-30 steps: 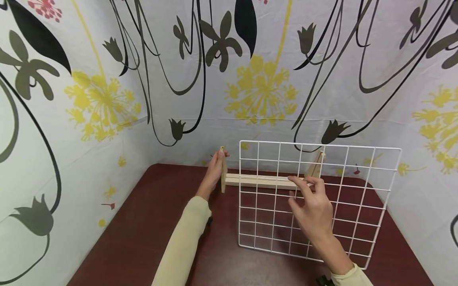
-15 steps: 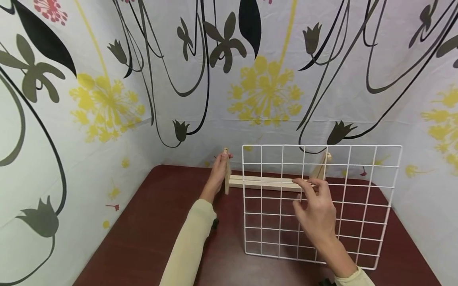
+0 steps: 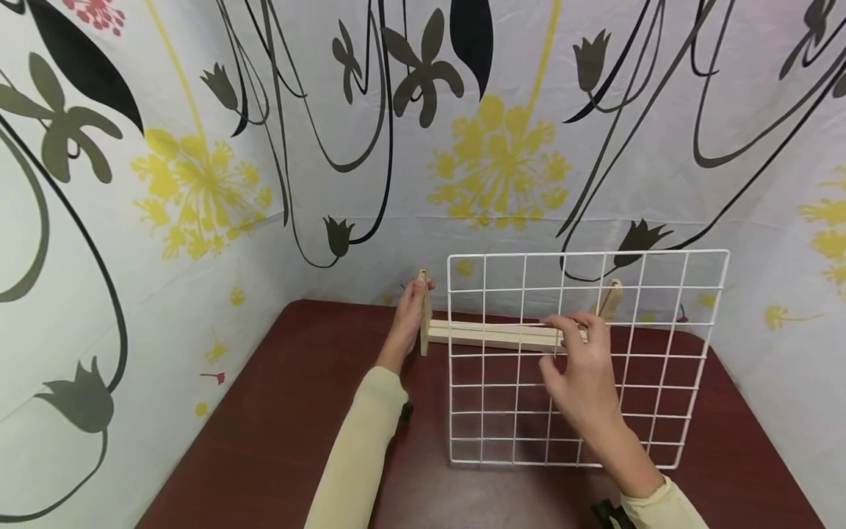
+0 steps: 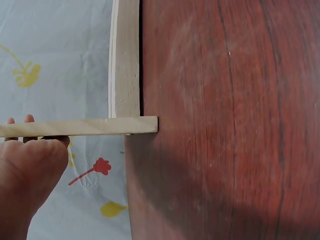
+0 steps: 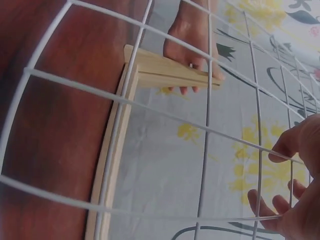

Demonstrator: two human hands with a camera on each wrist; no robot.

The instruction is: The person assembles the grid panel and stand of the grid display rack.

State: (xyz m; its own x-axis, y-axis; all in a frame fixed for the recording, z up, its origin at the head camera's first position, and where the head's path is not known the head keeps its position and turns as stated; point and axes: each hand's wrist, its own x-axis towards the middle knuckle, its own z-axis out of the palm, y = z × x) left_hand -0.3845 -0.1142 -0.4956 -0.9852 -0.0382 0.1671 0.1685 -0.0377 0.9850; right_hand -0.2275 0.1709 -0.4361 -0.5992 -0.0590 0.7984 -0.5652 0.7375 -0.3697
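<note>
In the head view, a pale wooden stand has a crossbar (image 3: 439, 332) between two upright end pieces. My left hand (image 3: 406, 319) grips the left end piece (image 3: 424, 327) near its top, thumb on the near side. The left wrist view shows that end piece (image 4: 100, 127) meeting the crossbar (image 4: 127, 60) at a corner. My right hand (image 3: 584, 375) holds a white wire grid panel (image 3: 451, 367) upright in front of the stand. Its fingers are curled around the wires in the right wrist view. The grid (image 5: 207, 130) and stand look apart in the head view; contact cannot be told.
Under everything lies a dark red-brown wood-grain table (image 3: 264, 411). A floral-patterned cloth (image 3: 264, 147) hangs at the back and both sides, close behind the stand. The stand's right end piece (image 3: 615, 294) shows partly behind the grid.
The grid has risen slightly and its lower edge has become more level, with the right hand still on it. My left hand stays on the end piece. The head view has shifted a little.
</note>
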